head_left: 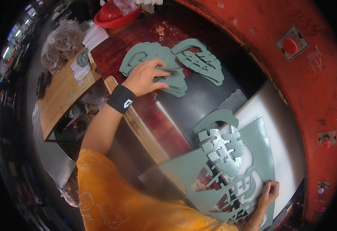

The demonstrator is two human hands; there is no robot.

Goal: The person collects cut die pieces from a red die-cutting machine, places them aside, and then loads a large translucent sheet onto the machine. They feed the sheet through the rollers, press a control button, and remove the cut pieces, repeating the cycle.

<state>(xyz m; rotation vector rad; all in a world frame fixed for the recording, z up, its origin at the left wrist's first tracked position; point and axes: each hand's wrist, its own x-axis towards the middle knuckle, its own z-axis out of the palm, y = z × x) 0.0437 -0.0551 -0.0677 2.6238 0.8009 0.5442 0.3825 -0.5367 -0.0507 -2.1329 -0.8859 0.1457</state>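
My left hand (147,78) is at a pile of flat grey-green cut-out pieces (149,51) on the dark red table. Its fingers curl about the edges of several pieces, and the palm hides part of the pile. To its right lies a smaller stack of the same cut-outs (205,64). At the lower right, my right hand (268,193) pinches the edge of a large green sheet (259,140) with shaped openings. Loose cut-outs (219,150) and a curved strip (217,118) rest on the sheet's far part.
An orange-red machine body (249,27) with a red push button (290,46) rises along the right. A white board (287,154) lies beneath the sheet. A red basket (116,15) stands at the back. Left are a wooden table (62,100) and clear plastic bags (62,42).
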